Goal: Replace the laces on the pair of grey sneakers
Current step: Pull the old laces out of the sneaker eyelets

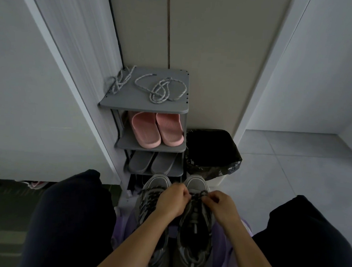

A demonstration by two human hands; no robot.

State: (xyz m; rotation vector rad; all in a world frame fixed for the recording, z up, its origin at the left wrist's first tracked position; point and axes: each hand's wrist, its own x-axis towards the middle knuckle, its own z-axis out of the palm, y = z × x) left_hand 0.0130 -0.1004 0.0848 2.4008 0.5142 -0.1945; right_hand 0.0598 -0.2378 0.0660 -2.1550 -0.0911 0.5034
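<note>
Two grey sneakers stand side by side on the floor between my knees, toes pointing away. The left sneaker carries a dark speckled lace. Over the right sneaker my left hand and my right hand each pinch a strand of its dark lace near the toe end of the eyelets. Two pale speckled laces lie loose on the top of the shoe rack: one coiled lace in the middle and a second lace at the rack's left rear corner.
The grey shoe rack stands just beyond the sneakers, with pink slippers and grey slippers on lower shelves. A bin lined with a black bag sits to its right. My knees flank the sneakers. Tiled floor stretches right.
</note>
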